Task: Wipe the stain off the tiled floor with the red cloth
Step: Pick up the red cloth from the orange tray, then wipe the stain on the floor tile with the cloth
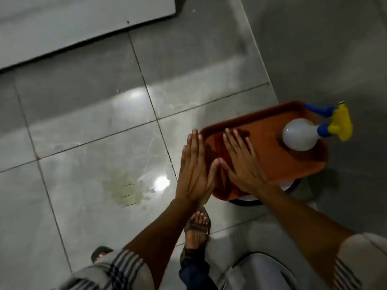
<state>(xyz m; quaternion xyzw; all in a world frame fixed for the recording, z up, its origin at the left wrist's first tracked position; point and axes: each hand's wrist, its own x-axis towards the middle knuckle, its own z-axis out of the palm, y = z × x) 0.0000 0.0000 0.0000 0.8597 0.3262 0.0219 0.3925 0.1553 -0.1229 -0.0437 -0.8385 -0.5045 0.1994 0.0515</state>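
Note:
A pale yellowish stain [125,189] with a few thin dark lines spreads over a glossy grey floor tile, left of my hands. The red cloth [215,149] lies as a darker patch on the left part of an orange-red tray [293,164]. My right hand [240,162] rests flat on the cloth with fingers spread, not gripping it. My left hand [194,170] is held flat with fingers straight at the tray's left edge, its thumb touching my right thumb, and it holds nothing.
A white spray bottle [299,135] with a yellow and blue trigger head stands on the tray's right side. The tray sits on a white round stool with a black rim [247,198]. My sandalled foot [198,225] is just below the tray. A grey wall runs along the right.

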